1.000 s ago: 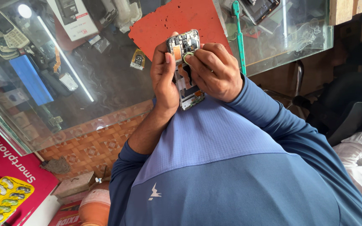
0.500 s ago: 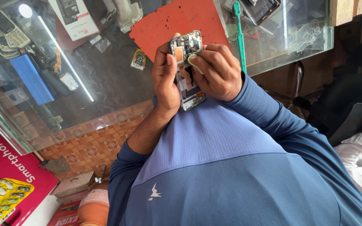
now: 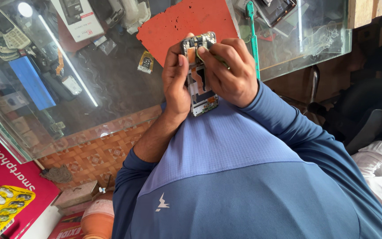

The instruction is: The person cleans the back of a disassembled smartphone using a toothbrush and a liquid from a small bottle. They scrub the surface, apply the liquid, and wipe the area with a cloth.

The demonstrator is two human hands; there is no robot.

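Currently, phone: opened smartphone frame [image 3: 198,75], circuit boards exposed, held above near edge of glass desk [image 3: 111,88].
Left hand [image 3: 176,79]: grip closed on frame's left side.
Right hand [image 3: 231,71]: fingers curled on frame's right, pressing its top.
Far: red mat [image 3: 177,22], green tool [image 3: 254,35].

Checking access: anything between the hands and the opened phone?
Nothing visible. Both hands already hold the phone: left hand along its left edge, right hand across its right side with a finger on the upper part. The red mat lies behind it.
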